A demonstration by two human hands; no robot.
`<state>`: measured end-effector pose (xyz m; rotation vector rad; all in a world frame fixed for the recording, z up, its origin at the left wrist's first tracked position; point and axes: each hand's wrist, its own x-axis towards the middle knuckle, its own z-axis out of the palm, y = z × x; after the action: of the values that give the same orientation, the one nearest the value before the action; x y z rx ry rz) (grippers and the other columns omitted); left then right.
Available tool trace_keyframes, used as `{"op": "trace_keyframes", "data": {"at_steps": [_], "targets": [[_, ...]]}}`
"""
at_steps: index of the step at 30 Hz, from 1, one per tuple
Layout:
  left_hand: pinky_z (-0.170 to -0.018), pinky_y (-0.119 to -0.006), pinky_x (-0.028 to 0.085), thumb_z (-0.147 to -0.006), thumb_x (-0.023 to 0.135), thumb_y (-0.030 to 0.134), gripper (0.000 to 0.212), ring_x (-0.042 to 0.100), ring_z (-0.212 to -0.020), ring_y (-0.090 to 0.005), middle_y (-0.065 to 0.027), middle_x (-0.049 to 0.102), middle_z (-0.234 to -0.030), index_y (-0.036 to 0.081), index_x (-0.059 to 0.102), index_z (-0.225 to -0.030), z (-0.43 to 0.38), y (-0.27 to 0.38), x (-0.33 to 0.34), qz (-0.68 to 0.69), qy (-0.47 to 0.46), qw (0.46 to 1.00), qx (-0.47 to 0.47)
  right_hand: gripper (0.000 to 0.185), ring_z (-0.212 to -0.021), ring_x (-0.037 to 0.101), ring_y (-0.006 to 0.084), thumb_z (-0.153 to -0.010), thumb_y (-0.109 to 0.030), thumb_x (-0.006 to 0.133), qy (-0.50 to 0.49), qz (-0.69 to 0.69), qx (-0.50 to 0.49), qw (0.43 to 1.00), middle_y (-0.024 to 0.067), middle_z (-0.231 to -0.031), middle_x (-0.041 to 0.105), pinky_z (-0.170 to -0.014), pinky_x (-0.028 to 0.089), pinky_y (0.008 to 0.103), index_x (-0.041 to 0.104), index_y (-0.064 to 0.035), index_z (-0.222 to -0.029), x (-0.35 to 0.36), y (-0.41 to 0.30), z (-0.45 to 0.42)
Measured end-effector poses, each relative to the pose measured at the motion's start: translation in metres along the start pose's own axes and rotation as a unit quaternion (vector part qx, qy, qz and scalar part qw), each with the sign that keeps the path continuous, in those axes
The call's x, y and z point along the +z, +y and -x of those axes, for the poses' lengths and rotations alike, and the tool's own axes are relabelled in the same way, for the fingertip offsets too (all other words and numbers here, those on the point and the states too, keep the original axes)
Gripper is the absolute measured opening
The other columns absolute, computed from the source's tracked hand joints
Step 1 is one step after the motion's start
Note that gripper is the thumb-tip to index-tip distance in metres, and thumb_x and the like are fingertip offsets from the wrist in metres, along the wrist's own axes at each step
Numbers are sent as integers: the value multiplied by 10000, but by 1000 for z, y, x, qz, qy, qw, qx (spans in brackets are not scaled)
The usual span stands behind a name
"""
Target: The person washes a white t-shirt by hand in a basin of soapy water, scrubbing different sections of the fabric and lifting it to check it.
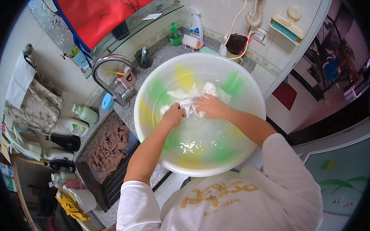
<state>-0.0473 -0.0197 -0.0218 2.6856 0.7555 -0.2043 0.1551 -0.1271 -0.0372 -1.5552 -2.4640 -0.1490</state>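
A large white plastic basin [147,132] with green and yellow patches stands before me, holding water. White wet cloth [188,93] lies bunched in its middle, partly in the water. My left hand [174,114] grips the cloth's near left side with curled fingers. On the right side of the bundle, my right hand [212,106] is closed over a fold of the same cloth. Some fingertips are hidden in the fabric. Soapy-looking, cloudy water [198,130] surrounds the cloth, with bright reflections near my body.
A chrome faucet [122,101] rises left of the basin beside a toothbrush cup [126,77]. Brown cloth [110,149] lies in a sink with a ribbed washboard [121,177]. Several bottles [85,113] line the left ledge. A green pump bottle [175,37] and spray bottle [196,26] stand behind.
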Motion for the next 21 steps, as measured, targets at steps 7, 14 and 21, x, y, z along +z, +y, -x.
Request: {"op": "trace_keyframes", "data": {"at_steps": [7,14,21], "targets": [[-756,-361,459,-688,580,67,223,543,-961,-296,-125,565,-1025,96,599,-909,-23,-23,-3,-38,35,998,-30,277,-1050,520,265,-745,-117,583,-101,-339,113,928,118,-1086,580,-917,376,392,578,-73,-1018,9,20,-27],[-620,-322,474,-756,618,163,286,608,-679,-191,-100,634,-772,55,568,-1016,22,-12,-203,106,150,982,-44,272,-848,582,224,-836,-223,504,175,-192,135,956,116,-926,597,-760,454,334,530,-58,-1052,-179,83,-44],[-603,-207,399,-839,596,290,283,477,-661,-49,50,552,-755,76,596,-1024,55,9,-350,79,302,950,23,460,-979,532,149,-856,-338,531,113,-235,272,926,40,-1063,568,-840,419,303,474,-58,-1216,-355,77,-69]]}}
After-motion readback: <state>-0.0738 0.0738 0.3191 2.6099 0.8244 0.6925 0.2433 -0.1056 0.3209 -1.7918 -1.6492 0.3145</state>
